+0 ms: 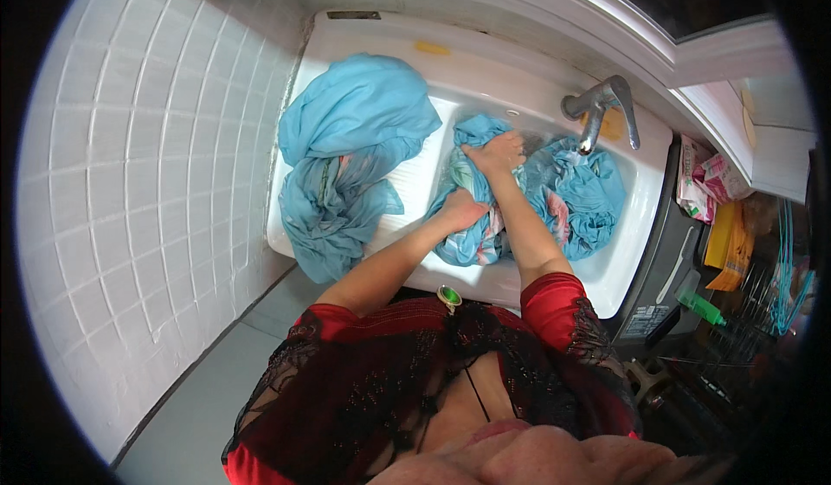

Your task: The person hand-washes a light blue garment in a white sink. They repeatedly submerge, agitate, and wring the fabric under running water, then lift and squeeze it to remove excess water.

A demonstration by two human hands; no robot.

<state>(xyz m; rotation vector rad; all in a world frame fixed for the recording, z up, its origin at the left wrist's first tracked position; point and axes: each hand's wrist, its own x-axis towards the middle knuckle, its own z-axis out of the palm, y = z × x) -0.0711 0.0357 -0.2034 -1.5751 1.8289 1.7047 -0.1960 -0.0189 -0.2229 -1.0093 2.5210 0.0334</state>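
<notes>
A wet blue fabric with pink and pale green patches lies bunched in the sink basin. My left hand is closed on a fold of it at the basin's left side, fingers curled into the cloth. Farther back, my right hand grips the same bunched fabric from above, with its fingertips partly sunk in the folds. A second heap of blue fabric rests on the ribbed drainboard to the left, some of it hanging toward the front edge.
The white sink has a chrome faucet at its back right. Yellow bar-like pieces, perhaps soap, lie on the back ledge. A tiled wall stands at left. Packets and a green-capped bottle crowd the right.
</notes>
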